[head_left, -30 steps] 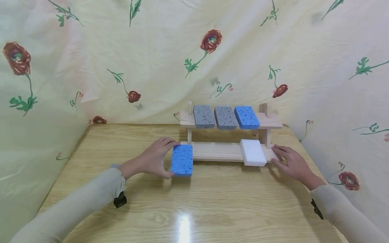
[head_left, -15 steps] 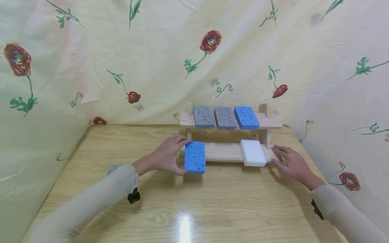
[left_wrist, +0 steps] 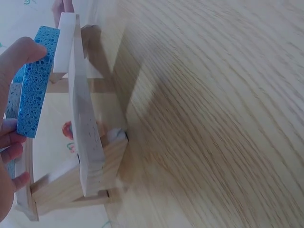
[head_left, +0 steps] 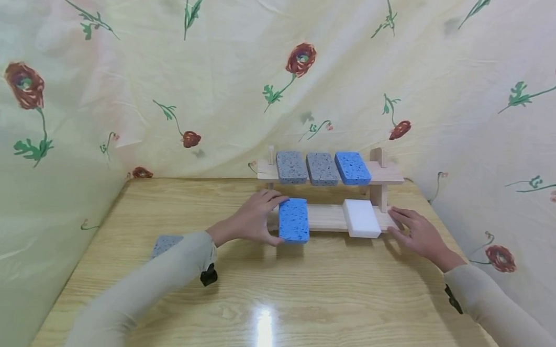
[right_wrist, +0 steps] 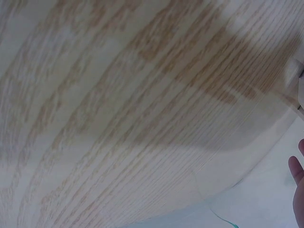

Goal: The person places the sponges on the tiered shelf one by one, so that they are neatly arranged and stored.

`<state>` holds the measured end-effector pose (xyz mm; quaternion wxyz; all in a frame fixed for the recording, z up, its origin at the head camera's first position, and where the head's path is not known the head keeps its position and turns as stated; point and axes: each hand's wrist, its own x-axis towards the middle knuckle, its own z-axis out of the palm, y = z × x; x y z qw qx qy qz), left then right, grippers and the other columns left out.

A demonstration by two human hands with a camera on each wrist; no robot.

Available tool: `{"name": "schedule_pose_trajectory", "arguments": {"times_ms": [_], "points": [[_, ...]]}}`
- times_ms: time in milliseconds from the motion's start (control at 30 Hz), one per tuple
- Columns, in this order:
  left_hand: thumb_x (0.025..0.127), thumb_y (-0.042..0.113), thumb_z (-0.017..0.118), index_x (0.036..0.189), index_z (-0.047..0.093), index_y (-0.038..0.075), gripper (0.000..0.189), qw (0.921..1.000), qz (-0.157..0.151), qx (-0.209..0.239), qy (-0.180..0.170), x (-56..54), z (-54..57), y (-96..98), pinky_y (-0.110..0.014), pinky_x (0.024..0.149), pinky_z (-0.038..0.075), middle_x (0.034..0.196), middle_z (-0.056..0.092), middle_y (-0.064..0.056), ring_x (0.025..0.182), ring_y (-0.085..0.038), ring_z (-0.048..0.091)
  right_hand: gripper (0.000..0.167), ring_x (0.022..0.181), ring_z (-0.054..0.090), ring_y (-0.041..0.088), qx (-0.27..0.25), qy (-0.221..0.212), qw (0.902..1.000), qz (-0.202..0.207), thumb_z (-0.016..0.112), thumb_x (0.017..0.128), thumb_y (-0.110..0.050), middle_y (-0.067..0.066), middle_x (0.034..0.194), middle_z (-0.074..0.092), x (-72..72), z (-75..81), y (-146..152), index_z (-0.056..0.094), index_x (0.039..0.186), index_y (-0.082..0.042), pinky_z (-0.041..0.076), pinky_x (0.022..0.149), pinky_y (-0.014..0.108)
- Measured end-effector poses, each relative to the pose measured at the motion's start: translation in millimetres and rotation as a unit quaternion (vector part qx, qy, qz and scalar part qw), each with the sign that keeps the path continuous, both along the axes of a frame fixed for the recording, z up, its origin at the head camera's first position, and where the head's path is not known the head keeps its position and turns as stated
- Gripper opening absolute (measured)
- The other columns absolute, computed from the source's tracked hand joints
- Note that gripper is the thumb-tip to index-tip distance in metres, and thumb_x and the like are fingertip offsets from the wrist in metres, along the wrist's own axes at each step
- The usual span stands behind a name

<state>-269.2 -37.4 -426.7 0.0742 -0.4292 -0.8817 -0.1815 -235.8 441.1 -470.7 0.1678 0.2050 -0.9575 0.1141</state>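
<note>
In the head view, my left hand (head_left: 257,217) pinches a blue sponge (head_left: 294,220) by its far and near edges, thumb at the near side. The left wrist view shows this blue sponge (left_wrist: 38,80) held apart from the lower board, above it. A two-tier wooden shelf (head_left: 327,218) stands at the back of the table. My right hand (head_left: 416,233) grips the right end of its lower board, fingers at the back and thumb in front. Beside that hand a white sponge (head_left: 362,218) lies on the lower board, overhanging its front edge.
On the upper board lie two grey sponges (head_left: 291,167) and another blue sponge (head_left: 352,168). A further grey sponge (head_left: 164,245) lies on the table (head_left: 328,302), partly hidden by the left sleeve. Flowered cloth (head_left: 216,86) hangs behind and at both sides.
My left hand has carried the blue sponge rightward and slightly away from me, over the lower board's left half. More of the grey sponge on the table shows. The right hand stays put.
</note>
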Motion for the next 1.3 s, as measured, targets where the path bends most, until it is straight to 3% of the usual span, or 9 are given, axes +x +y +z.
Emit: {"name": "schedule_pose_trajectory", "arguments": {"times_ms": [500,767,1300], "points": [[0.071,0.06,0.085,0.157,0.038,0.01,0.11,0.9998,0.0,-0.018,0.011,-7.6,-3.0,30.8,-0.052,0.118,0.036,0.151,0.048,-0.01,0.137,-0.028,0.046,0.053,0.12,0.058,0.049,-0.006,0.005,1.0,0.002,0.074,0.091,-0.025,0.028,0.137,0.061,-0.5,-1.2,0,0.063,0.133,0.006,0.046,0.098,0.064],[0.072,0.061,0.084,0.157,0.038,0.01,0.11,0.9999,-0.006,-0.016,0.002,-9.7,-6.6,46.1,-0.047,0.115,0.039,0.152,0.047,-0.009,0.137,-0.027,0.045,0.053,0.121,0.058,0.05,-0.005,0.0,1.0,0.0,0.073,0.092,-0.025,0.029,0.138,0.06,-0.2,-0.7,-1,0.063,0.134,0.006,0.046,0.098,0.064],[0.074,0.068,0.079,0.158,0.037,0.011,0.11,0.9998,0.01,-0.017,-0.009,-20.4,-14.5,64.4,-0.044,0.117,0.04,0.153,0.046,-0.007,0.139,-0.025,0.043,0.053,0.122,0.057,0.049,-0.009,0.002,1.0,-0.003,0.073,0.092,-0.025,0.028,0.138,0.06,-1.5,-3.9,1,0.063,0.134,0.006,0.045,0.099,0.064]]}}
